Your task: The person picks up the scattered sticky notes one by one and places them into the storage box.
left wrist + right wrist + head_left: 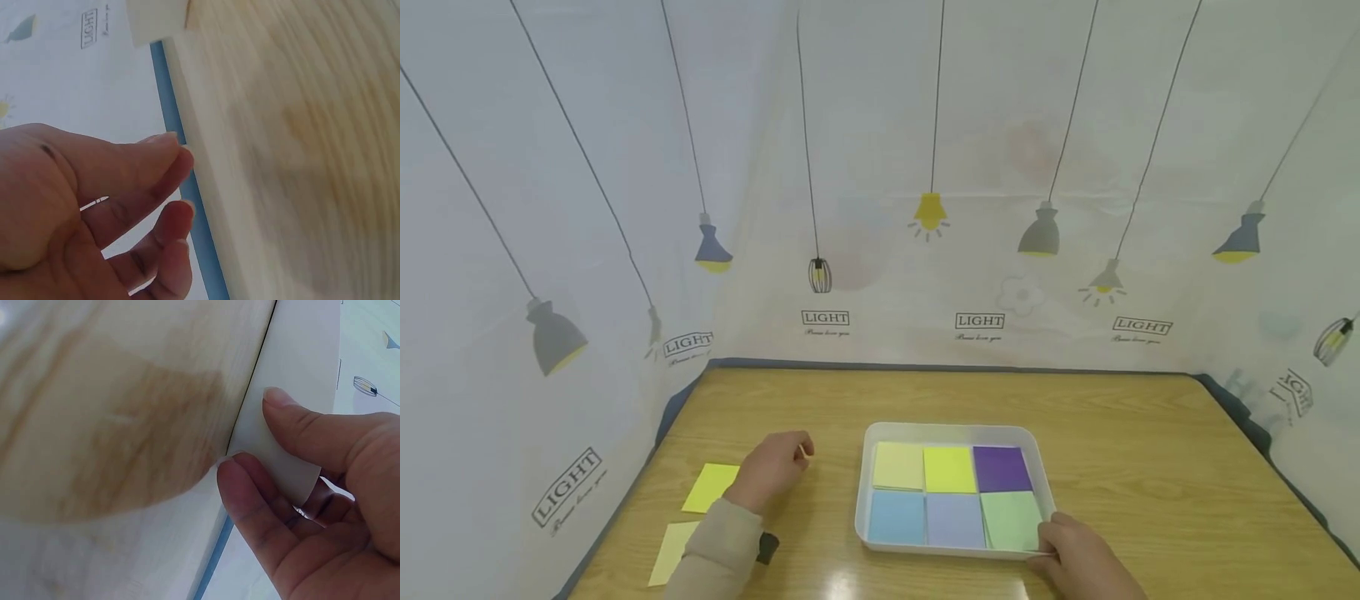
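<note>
A white tray [951, 552] lies on the table with square paper stacks in two rows. The far row has pale yellow [898, 465], bright yellow [949, 469] and purple [1002, 469] squares. Nearer are blue [897, 517], lavender [955, 520] and light green [1011, 520] ones. My right hand [1082, 554] grips the tray's near right corner, thumb and fingers on either side of its wall in the right wrist view. My left hand [775, 468] hovers left of the tray, fingers loosely bent and holding nothing; its thumb [137, 161] lies near the index fingertip.
Left of my left arm, a bright yellow square [710, 487] and a pale yellow square [672, 552] lie on the wooden table [1150, 467], the latter partly behind the sleeve. A white cloth [887, 167] printed with lamps surrounds the table's back and sides. A dark object [767, 547] shows at the left cuff.
</note>
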`<state>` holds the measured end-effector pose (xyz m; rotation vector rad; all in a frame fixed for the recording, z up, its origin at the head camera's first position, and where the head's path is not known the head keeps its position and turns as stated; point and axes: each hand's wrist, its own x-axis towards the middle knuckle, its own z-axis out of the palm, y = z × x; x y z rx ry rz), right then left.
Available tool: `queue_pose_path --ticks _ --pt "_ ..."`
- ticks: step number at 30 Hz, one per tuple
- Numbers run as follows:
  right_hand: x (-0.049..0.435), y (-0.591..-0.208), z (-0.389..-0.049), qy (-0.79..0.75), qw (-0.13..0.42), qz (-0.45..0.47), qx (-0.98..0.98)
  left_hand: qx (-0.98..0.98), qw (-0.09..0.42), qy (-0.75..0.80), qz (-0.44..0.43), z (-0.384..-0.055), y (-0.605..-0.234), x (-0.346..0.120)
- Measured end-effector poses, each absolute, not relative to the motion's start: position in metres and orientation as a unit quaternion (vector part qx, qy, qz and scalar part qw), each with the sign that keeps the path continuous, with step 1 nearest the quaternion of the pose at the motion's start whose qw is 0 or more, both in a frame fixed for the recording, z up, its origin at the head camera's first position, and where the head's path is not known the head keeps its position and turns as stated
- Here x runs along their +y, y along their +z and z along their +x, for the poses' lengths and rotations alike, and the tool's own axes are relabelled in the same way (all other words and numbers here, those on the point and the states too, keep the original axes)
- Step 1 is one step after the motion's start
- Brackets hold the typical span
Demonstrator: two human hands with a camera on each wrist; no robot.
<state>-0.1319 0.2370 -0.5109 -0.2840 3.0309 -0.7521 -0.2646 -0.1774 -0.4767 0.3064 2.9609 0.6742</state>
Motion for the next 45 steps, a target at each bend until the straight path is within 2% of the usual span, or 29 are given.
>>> queue_pose_path --ticks 7,16,20,30,45 --pt "0.238 -0.510 -0.132 -0.241 -0.005 -0.108 0.964 0.981 0.031 0.177 0.076 -0.264 -0.482 -0.210" --pt "0.239 -0.511 -0.130 -0.234 -0.040 -0.144 0.961 0.984 0.057 0.161 0.045 -0.266 -0.485 -0.255" --pt "0.239 -0.510 -0.130 -0.235 -0.032 -0.140 0.961 0.985 0.063 0.155 0.047 -0.265 -0.485 -0.267" --pt "0.239 -0.510 -0.133 -0.241 0.000 -0.120 0.963 0.981 0.096 0.163 0.038 -0.268 -0.486 -0.281" --pt "0.240 -0.511 -0.133 -0.238 -0.011 -0.127 0.963 0.972 0.110 0.203 0.041 -0.278 -0.498 -0.294"
